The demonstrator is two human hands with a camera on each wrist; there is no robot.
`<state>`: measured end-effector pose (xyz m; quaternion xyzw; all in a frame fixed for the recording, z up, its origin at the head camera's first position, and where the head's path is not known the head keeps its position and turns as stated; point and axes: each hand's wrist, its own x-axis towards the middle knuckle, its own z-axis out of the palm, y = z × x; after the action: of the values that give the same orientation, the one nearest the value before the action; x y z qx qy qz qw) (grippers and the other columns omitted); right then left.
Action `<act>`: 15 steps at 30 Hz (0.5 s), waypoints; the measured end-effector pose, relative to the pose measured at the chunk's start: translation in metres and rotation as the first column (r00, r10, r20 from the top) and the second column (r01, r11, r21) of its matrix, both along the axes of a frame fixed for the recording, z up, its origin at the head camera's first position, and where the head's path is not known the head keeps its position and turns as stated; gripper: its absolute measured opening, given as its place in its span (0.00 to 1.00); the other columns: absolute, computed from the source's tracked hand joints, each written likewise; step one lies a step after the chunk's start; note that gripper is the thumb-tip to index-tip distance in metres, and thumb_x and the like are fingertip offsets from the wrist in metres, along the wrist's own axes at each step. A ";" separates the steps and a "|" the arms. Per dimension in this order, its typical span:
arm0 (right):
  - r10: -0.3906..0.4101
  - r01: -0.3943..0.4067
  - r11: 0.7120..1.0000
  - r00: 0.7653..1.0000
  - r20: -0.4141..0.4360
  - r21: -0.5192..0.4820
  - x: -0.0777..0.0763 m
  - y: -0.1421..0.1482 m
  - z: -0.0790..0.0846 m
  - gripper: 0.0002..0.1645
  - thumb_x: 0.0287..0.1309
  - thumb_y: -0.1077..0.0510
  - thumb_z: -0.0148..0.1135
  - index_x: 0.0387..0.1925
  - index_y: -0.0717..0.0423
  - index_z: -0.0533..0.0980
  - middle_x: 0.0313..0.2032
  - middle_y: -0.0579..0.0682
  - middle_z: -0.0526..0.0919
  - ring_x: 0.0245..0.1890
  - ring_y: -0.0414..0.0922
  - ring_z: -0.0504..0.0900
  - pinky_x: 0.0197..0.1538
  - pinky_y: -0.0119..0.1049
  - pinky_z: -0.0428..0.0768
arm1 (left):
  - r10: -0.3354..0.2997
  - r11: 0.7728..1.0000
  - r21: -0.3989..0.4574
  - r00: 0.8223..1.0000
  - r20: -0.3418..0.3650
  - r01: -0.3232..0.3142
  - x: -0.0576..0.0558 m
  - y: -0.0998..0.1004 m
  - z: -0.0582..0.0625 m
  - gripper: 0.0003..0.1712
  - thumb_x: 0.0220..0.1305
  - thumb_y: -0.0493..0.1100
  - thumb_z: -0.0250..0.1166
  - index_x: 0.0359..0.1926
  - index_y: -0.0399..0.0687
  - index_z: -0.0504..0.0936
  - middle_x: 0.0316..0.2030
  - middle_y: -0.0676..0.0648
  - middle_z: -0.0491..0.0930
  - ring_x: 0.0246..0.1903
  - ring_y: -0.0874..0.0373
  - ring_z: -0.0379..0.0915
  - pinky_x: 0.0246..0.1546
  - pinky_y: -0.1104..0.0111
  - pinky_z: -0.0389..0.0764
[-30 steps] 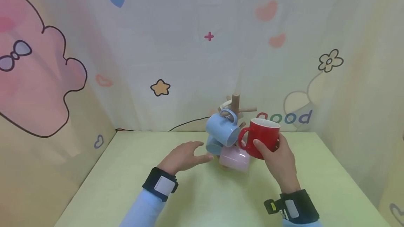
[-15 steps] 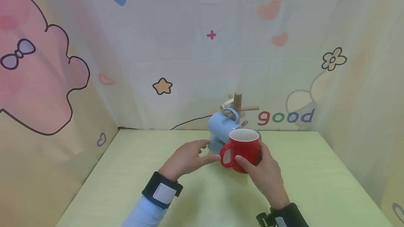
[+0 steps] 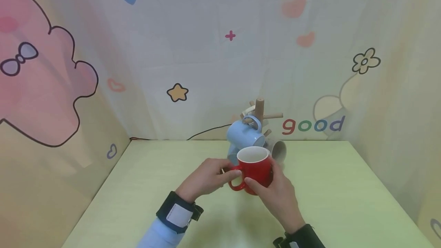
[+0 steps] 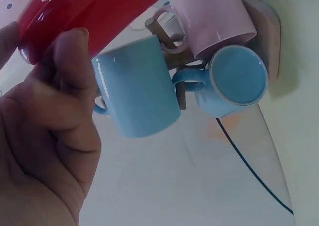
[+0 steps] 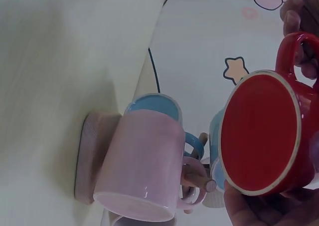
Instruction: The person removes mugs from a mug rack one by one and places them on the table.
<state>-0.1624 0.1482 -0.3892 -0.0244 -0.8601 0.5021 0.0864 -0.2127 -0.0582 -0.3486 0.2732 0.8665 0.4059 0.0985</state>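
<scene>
A red mug [image 3: 256, 171] with a white inside is held upright above the table, in front of the mug tree. My right hand [image 3: 280, 198] grips its body from the right, thumb on the near side. At the mug's left, my left hand [image 3: 206, 179] pinches the handle between thumb and fingers; the right wrist view shows those fingers beside the red handle [image 5: 286, 56]. The red mug's underside [image 5: 259, 133] faces the right wrist camera. Behind it, a light blue mug [image 3: 244, 134] hangs on the wooden mug tree [image 3: 260, 110].
A second blue mug [image 4: 237, 76] and a pink mug [image 5: 144, 163] hang lower on the tree, near its wooden base [image 5: 94, 156]. A greyish mug [image 3: 277, 150] hangs at its right. One upper peg [image 3: 273, 116] is bare. A patterned curtain [image 3: 206, 49] backs the pale green table [image 3: 344, 202].
My right hand has brought the red mug left and lower, in front of the tree. My left hand, apart from it before, now takes hold of its handle.
</scene>
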 end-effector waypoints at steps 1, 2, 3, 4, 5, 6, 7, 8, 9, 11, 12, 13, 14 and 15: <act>-0.002 0.002 1.000 1.000 0.000 0.009 0.000 -0.001 -0.001 0.57 0.47 0.39 0.77 0.72 0.49 0.56 0.62 0.53 0.72 0.57 0.57 0.75 0.50 0.48 0.82 | -0.002 1.000 0.007 1.000 0.012 0.002 0.001 0.000 -0.001 0.09 0.67 0.51 0.66 0.40 0.52 0.83 0.29 0.54 0.80 0.29 0.54 0.75 0.29 0.64 0.79; -0.004 0.004 1.000 1.000 -0.001 0.018 0.000 -0.003 -0.002 0.57 0.47 0.39 0.77 0.71 0.49 0.57 0.62 0.53 0.73 0.57 0.57 0.75 0.50 0.49 0.82 | -0.003 1.000 0.011 1.000 0.023 0.003 0.001 -0.001 -0.003 0.09 0.67 0.51 0.66 0.40 0.51 0.84 0.29 0.54 0.80 0.29 0.53 0.75 0.28 0.64 0.79; -0.004 0.004 1.000 1.000 0.000 0.028 0.000 -0.004 -0.003 0.57 0.46 0.39 0.77 0.71 0.48 0.57 0.62 0.52 0.73 0.57 0.57 0.75 0.49 0.48 0.82 | -0.004 1.000 0.014 0.999 0.034 0.004 0.002 -0.001 -0.004 0.09 0.67 0.50 0.66 0.40 0.50 0.84 0.28 0.53 0.80 0.29 0.52 0.75 0.28 0.64 0.79; -0.005 0.005 0.999 1.000 -0.002 0.036 0.000 -0.005 -0.004 0.56 0.46 0.39 0.78 0.71 0.48 0.57 0.62 0.52 0.73 0.57 0.57 0.75 0.49 0.48 0.82 | -0.006 1.000 0.019 0.999 0.044 0.005 0.002 -0.002 -0.005 0.09 0.68 0.49 0.66 0.40 0.49 0.83 0.28 0.52 0.80 0.28 0.51 0.76 0.27 0.64 0.80; -0.006 0.006 0.999 1.000 -0.004 0.045 0.000 -0.005 -0.004 0.56 0.46 0.39 0.78 0.70 0.49 0.58 0.62 0.52 0.73 0.57 0.57 0.75 0.49 0.48 0.82 | -0.007 1.000 0.023 0.999 0.051 0.006 0.002 -0.002 -0.006 0.09 0.68 0.49 0.65 0.40 0.49 0.84 0.28 0.51 0.80 0.28 0.50 0.76 0.27 0.64 0.80; -0.006 0.007 0.999 1.000 -0.007 0.051 -0.001 -0.006 -0.005 0.56 0.45 0.39 0.78 0.70 0.48 0.58 0.62 0.52 0.73 0.56 0.57 0.75 0.49 0.49 0.82 | -0.008 1.000 0.029 0.998 0.056 0.007 0.003 -0.003 -0.007 0.09 0.68 0.48 0.65 0.40 0.48 0.84 0.28 0.50 0.80 0.28 0.50 0.76 0.27 0.64 0.80; -0.008 0.009 0.998 1.000 -0.012 0.058 -0.001 -0.007 -0.005 0.56 0.45 0.40 0.78 0.70 0.48 0.58 0.62 0.52 0.73 0.56 0.56 0.75 0.49 0.49 0.82 | -0.009 0.999 0.036 0.998 0.061 0.007 0.002 -0.003 -0.008 0.09 0.68 0.48 0.65 0.40 0.47 0.84 0.28 0.49 0.81 0.28 0.50 0.76 0.27 0.64 0.79; -0.009 0.010 0.998 1.000 -0.016 0.062 -0.001 -0.008 -0.006 0.56 0.45 0.40 0.78 0.69 0.48 0.59 0.61 0.52 0.74 0.56 0.56 0.76 0.49 0.49 0.82 | -0.007 0.999 0.043 0.998 0.067 0.004 0.002 -0.004 -0.009 0.09 0.68 0.48 0.65 0.40 0.47 0.84 0.29 0.48 0.81 0.27 0.51 0.76 0.26 0.64 0.79; -0.010 0.011 0.998 1.000 -0.019 0.066 -0.001 -0.008 -0.006 0.55 0.45 0.39 0.79 0.69 0.49 0.59 0.61 0.52 0.74 0.55 0.56 0.76 0.49 0.48 0.83 | -0.005 0.999 0.051 0.997 0.073 0.001 0.002 -0.004 -0.010 0.10 0.69 0.48 0.65 0.40 0.47 0.83 0.29 0.47 0.81 0.27 0.52 0.76 0.26 0.64 0.79; -0.009 0.011 0.997 1.000 -0.025 0.072 -0.001 -0.010 -0.007 0.55 0.44 0.39 0.79 0.69 0.49 0.59 0.60 0.52 0.75 0.54 0.55 0.77 0.49 0.48 0.83 | 0.002 0.997 0.073 0.996 0.094 -0.009 0.002 -0.005 -0.012 0.11 0.69 0.49 0.64 0.41 0.46 0.83 0.29 0.47 0.82 0.26 0.53 0.76 0.26 0.64 0.80; -0.008 0.010 0.997 1.000 -0.024 0.074 -0.001 -0.010 -0.007 0.55 0.44 0.39 0.79 0.68 0.50 0.60 0.60 0.52 0.75 0.54 0.55 0.77 0.49 0.48 0.83 | 0.006 0.996 0.085 0.994 0.107 -0.015 0.002 -0.005 -0.013 0.11 0.69 0.49 0.64 0.41 0.45 0.83 0.29 0.47 0.82 0.25 0.53 0.77 0.26 0.64 0.80; -0.007 0.009 0.997 1.000 -0.022 0.075 -0.001 -0.011 -0.007 0.55 0.44 0.39 0.79 0.68 0.50 0.60 0.59 0.52 0.75 0.54 0.54 0.77 0.48 0.48 0.83 | 0.010 0.995 0.095 0.992 0.122 -0.022 0.003 -0.005 -0.015 0.12 0.69 0.49 0.64 0.41 0.46 0.83 0.29 0.48 0.82 0.25 0.53 0.77 0.26 0.64 0.80; -0.004 0.005 0.997 1.000 -0.016 0.075 0.000 -0.012 -0.008 0.55 0.44 0.39 0.79 0.68 0.50 0.60 0.59 0.52 0.76 0.54 0.54 0.77 0.48 0.48 0.83 | 0.014 0.994 0.104 0.991 0.135 -0.029 0.003 -0.006 -0.016 0.12 0.69 0.50 0.64 0.41 0.46 0.82 0.28 0.48 0.82 0.24 0.54 0.77 0.25 0.64 0.80; 0.000 0.001 0.997 1.000 -0.011 0.076 0.000 -0.012 -0.008 0.55 0.44 0.39 0.79 0.68 0.51 0.60 0.59 0.52 0.76 0.53 0.54 0.78 0.48 0.47 0.83 | 0.017 0.993 0.112 0.989 0.147 -0.034 0.004 -0.006 -0.018 0.12 0.69 0.50 0.64 0.41 0.46 0.82 0.27 0.49 0.82 0.23 0.54 0.78 0.25 0.63 0.81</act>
<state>-0.1622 0.1361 -0.3976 -0.0187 -0.8782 0.4690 0.0921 -0.2087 -0.0644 -0.3662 0.2369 0.8358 0.4751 0.1403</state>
